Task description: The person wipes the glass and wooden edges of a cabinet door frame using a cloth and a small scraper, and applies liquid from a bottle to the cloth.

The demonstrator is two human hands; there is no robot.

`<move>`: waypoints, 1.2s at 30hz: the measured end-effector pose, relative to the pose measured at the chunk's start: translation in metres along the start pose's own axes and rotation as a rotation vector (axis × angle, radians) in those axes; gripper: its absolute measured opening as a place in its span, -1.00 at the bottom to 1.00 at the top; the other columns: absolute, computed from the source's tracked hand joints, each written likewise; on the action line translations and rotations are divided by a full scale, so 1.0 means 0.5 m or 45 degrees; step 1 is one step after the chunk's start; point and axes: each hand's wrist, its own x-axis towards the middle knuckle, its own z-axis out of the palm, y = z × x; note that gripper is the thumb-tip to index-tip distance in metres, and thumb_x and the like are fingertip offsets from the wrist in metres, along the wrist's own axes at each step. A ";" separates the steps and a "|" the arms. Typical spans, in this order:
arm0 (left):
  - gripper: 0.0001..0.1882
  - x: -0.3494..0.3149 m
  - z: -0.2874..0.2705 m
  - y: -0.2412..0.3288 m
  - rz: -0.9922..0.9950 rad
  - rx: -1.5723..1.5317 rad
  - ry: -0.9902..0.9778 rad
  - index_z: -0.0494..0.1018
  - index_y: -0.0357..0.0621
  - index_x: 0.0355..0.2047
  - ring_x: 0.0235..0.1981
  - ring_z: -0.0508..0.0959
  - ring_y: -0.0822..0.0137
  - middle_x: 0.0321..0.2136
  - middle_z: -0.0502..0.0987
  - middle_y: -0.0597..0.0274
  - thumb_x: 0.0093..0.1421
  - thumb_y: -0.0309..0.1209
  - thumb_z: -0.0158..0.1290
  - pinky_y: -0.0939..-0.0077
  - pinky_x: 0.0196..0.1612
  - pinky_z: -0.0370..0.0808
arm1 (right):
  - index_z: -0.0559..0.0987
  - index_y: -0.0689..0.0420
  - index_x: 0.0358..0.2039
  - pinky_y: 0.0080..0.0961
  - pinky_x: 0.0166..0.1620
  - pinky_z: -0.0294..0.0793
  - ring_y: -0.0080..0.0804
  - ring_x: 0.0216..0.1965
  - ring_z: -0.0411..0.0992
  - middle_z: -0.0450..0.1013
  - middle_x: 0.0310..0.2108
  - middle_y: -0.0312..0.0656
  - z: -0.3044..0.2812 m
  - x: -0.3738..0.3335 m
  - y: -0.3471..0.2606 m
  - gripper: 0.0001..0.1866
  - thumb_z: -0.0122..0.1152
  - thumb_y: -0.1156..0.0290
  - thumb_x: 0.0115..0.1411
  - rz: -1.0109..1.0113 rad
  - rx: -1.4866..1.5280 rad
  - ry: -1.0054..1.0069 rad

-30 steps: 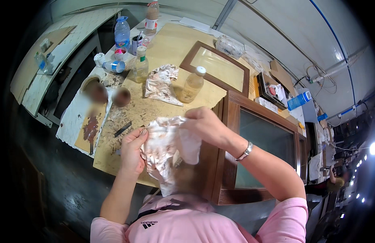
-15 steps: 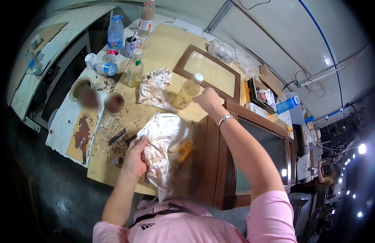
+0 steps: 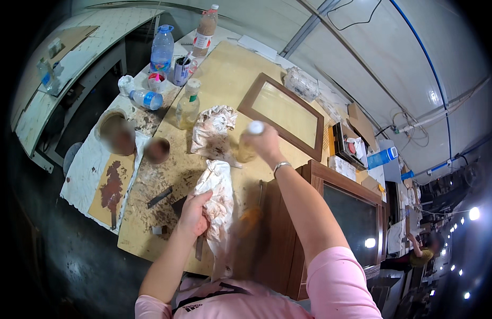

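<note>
A white rag (image 3: 218, 194) with brownish stains hangs bunched in my left hand (image 3: 194, 213), whose fingers are closed on its edge. My right hand (image 3: 266, 142) is wrapped round a clear bottle (image 3: 247, 152) holding yellowish liquid; its white cap shows above my fingers. Left of that bottle lies a second stained cloth (image 3: 207, 133), crumpled on the worktable (image 3: 169, 215). Something yellow, blurred (image 3: 250, 220), lies on the table below my right forearm. To the right stands a brown wooden cabinet (image 3: 299, 223) with a dark glass panel.
A brown wooden frame (image 3: 249, 101) lies at the back. On the left are a jar (image 3: 188, 109), a lying water bottle (image 3: 146, 99), a can (image 3: 181, 72) and a brown-smeared board (image 3: 112, 186). A dark flat strip (image 3: 160, 197) rests near the rag. Another person (image 3: 419, 255) is far right.
My right hand has closed round the capped bottle, which it was beside before. My left hand keeps the rag, which now hangs narrower. The whole view has shifted slightly.
</note>
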 end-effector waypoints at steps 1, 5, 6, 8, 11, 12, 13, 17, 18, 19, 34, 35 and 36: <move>-0.64 0.011 -0.003 0.003 0.026 0.017 0.016 0.45 -0.37 0.12 -0.07 0.68 0.11 -0.04 0.62 -0.03 0.33 -0.57 -0.05 0.17 0.01 0.66 | 0.69 0.17 -0.33 -0.28 -0.02 0.56 -0.15 -0.18 0.60 0.65 -0.25 -0.11 0.009 -0.014 -0.030 -0.70 0.53 0.34 -0.08 -0.267 -0.190 -0.050; -0.67 0.051 -0.029 0.007 0.087 0.069 0.019 0.47 -0.33 0.09 -0.13 0.69 0.16 -0.09 0.63 0.04 0.33 -0.57 -0.03 0.22 -0.07 0.67 | 0.62 0.16 -0.50 -0.16 0.02 0.51 0.01 -0.15 0.52 0.59 -0.33 -0.06 0.034 -0.068 -0.100 -0.83 0.38 0.36 -0.11 -0.786 -0.620 -0.341; -0.67 0.055 -0.035 0.010 0.093 0.076 0.028 0.46 -0.33 0.09 -0.14 0.69 0.16 -0.09 0.63 0.04 0.33 -0.57 -0.03 0.22 -0.07 0.67 | 0.63 0.15 -0.49 -0.19 0.02 0.50 -0.02 -0.15 0.52 0.59 -0.33 -0.07 0.034 -0.078 -0.120 -0.84 0.36 0.36 -0.10 -0.806 -0.734 -0.403; -0.66 0.065 -0.031 -0.001 0.073 0.042 0.033 0.46 -0.32 0.10 -0.13 0.69 0.15 -0.08 0.63 0.03 0.33 -0.57 -0.03 0.22 -0.07 0.67 | 0.65 0.13 -0.48 -0.24 0.01 0.49 -0.07 -0.16 0.51 0.58 -0.33 -0.09 0.017 -0.097 -0.133 -0.85 0.32 0.37 -0.08 -0.814 -0.984 -0.522; -0.65 0.065 -0.010 -0.012 0.075 0.033 0.088 0.46 -0.32 0.11 -0.12 0.69 0.12 -0.06 0.62 0.02 0.33 -0.58 -0.03 0.20 -0.07 0.68 | 0.71 0.11 -0.45 -0.28 0.00 0.43 -0.17 -0.14 0.53 0.62 -0.33 -0.13 0.010 -0.105 -0.097 -0.80 0.30 0.25 0.03 -0.951 -1.246 -0.521; -0.65 0.067 -0.008 -0.016 0.064 0.030 0.073 0.45 -0.32 0.11 -0.11 0.69 0.12 -0.06 0.62 0.02 0.32 -0.59 -0.03 0.19 -0.06 0.68 | 0.71 0.11 -0.45 -0.28 -0.02 0.42 -0.18 -0.14 0.52 0.62 -0.33 -0.13 0.006 -0.105 -0.085 -0.80 0.29 0.26 0.04 -0.950 -1.290 -0.530; -0.65 0.067 -0.009 -0.018 0.060 0.028 0.064 0.45 -0.31 0.12 -0.11 0.69 0.11 -0.05 0.62 0.02 0.32 -0.59 -0.03 0.18 -0.05 0.68 | 0.71 0.10 -0.45 -0.28 -0.03 0.42 -0.18 -0.13 0.52 0.62 -0.34 -0.14 0.003 -0.107 -0.086 -0.81 0.27 0.27 0.05 -0.957 -1.329 -0.541; -0.62 0.064 -0.009 -0.021 0.073 0.030 0.040 0.45 -0.30 0.13 -0.09 0.69 0.11 -0.04 0.62 0.01 0.31 -0.60 -0.03 0.15 -0.02 0.67 | 0.69 0.12 -0.49 -0.29 -0.06 0.43 -0.20 -0.12 0.50 0.60 -0.36 -0.12 -0.005 -0.110 -0.102 -0.87 0.28 0.36 -0.03 -0.833 -1.348 -0.551; -0.62 0.064 -0.010 -0.022 0.069 0.034 0.041 0.45 -0.30 0.14 -0.08 0.68 0.10 -0.03 0.62 0.01 0.31 -0.61 -0.03 0.15 -0.02 0.67 | 0.69 0.11 -0.49 -0.27 -0.07 0.42 -0.19 -0.13 0.50 0.61 -0.37 -0.13 -0.006 -0.111 -0.103 -0.85 0.28 0.33 0.01 -0.832 -1.347 -0.555; -0.62 0.063 -0.012 -0.021 0.066 0.040 0.041 0.45 -0.30 0.14 -0.08 0.68 0.10 -0.03 0.62 0.01 0.31 -0.61 -0.03 0.15 -0.02 0.67 | 0.70 0.11 -0.50 -0.26 -0.07 0.42 -0.18 -0.14 0.51 0.61 -0.38 -0.14 -0.006 -0.112 -0.103 -0.84 0.27 0.31 0.04 -0.831 -1.346 -0.558; -0.56 0.025 -0.021 -0.005 0.005 0.078 -0.021 0.36 -0.37 0.24 0.05 0.63 0.04 0.07 0.57 -0.07 0.37 -0.52 -0.08 0.09 0.12 0.59 | 0.73 0.19 -0.38 -0.16 -0.09 0.57 -0.04 -0.17 0.62 0.65 -0.33 0.03 -0.038 -0.040 -0.101 -0.72 0.43 0.24 0.00 -0.052 -0.543 -0.053; -0.55 0.017 -0.017 -0.004 0.000 0.084 -0.028 0.35 -0.37 0.25 0.05 0.63 0.03 0.08 0.57 -0.07 0.38 -0.51 -0.08 0.08 0.13 0.59 | 0.73 0.20 -0.35 -0.16 -0.10 0.59 -0.02 -0.18 0.63 0.66 -0.32 0.06 -0.054 -0.032 -0.096 -0.70 0.46 0.24 -0.01 0.108 -0.365 0.014; -0.54 0.009 -0.014 -0.003 0.017 0.107 -0.036 0.33 -0.38 0.27 0.07 0.62 0.02 0.10 0.55 -0.08 0.38 -0.52 -0.09 0.07 0.14 0.58 | 0.74 0.19 -0.29 -0.21 -0.12 0.61 -0.05 -0.24 0.66 0.67 -0.31 0.06 -0.053 -0.009 -0.053 -0.61 0.58 0.22 -0.09 0.216 -0.226 0.113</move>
